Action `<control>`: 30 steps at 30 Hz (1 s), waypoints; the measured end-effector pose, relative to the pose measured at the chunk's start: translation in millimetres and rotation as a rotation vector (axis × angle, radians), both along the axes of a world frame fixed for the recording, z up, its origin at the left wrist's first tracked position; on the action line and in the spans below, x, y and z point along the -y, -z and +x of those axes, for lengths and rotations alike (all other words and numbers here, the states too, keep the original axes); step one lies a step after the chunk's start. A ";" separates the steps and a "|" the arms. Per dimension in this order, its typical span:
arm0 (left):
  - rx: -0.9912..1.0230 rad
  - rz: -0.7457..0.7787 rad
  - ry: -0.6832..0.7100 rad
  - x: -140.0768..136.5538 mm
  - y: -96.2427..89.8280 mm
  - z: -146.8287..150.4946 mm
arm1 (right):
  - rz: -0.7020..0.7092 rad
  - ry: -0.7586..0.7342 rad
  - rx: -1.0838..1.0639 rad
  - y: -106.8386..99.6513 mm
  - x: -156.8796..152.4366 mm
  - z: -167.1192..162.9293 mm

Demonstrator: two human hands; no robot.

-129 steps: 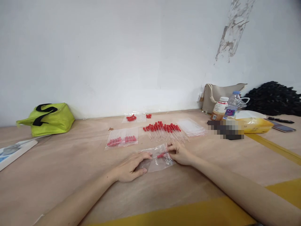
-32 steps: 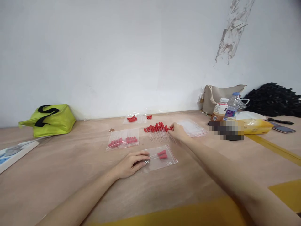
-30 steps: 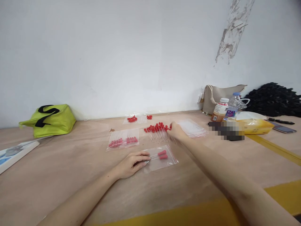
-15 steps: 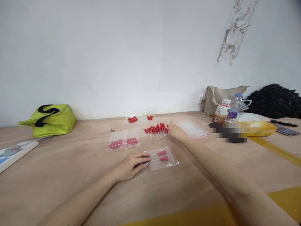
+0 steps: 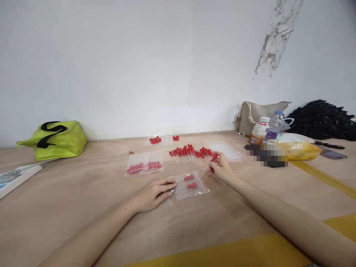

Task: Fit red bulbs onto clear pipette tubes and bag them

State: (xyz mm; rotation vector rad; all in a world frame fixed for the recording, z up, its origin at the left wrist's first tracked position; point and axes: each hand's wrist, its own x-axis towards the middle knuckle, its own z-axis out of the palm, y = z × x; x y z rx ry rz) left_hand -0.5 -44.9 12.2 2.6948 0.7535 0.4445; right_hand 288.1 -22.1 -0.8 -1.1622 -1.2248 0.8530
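Note:
A clear zip-lock bag (image 5: 182,192) lies on the table with two red-bulbed droppers (image 5: 191,184) inside, their bulbs toward its right end. My left hand (image 5: 157,193) grips the bag's left end between fingers and thumb. Just beyond the bag's right corner, my right hand (image 5: 221,168) pinches a glass dropper (image 5: 214,157) by its red bulb, the thin tip pointing down and left. A row of loose droppers (image 5: 186,152) lies behind, bulbs away from me. Filled bags (image 5: 143,163) of droppers rest to the left of that row.
Flat clear bags (image 5: 226,151) are stacked at the right. Red bulbs (image 5: 155,140) lie near the wall. A green bag (image 5: 59,141) stands far left; bottles (image 5: 259,130), a yellow tissue pack (image 5: 303,150) and a phone (image 5: 330,152) are at the right.
My right hand has come back from the dropper row toward the bag, now with one dropper in it. My left hand stays on the bag.

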 end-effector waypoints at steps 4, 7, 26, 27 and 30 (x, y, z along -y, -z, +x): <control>0.006 -0.002 0.004 0.6 -1.1 0.0 | -0.008 0.032 -0.096 11.0 1.1 -5.5; 0.009 -0.002 0.007 1.1 -1.6 0.1 | -0.081 -0.003 -0.155 10.0 6.6 -10.8; 0.014 -0.006 -0.059 0.7 2.0 -1.9 | -0.006 -0.342 0.430 11.6 23.1 -11.1; 0.018 -0.009 -0.051 1.0 1.1 -1.6 | -0.003 -0.357 0.421 11.3 24.7 -12.7; 0.015 -0.021 -0.019 2.6 -2.9 -0.2 | 0.003 -0.419 0.424 10.7 26.7 -13.7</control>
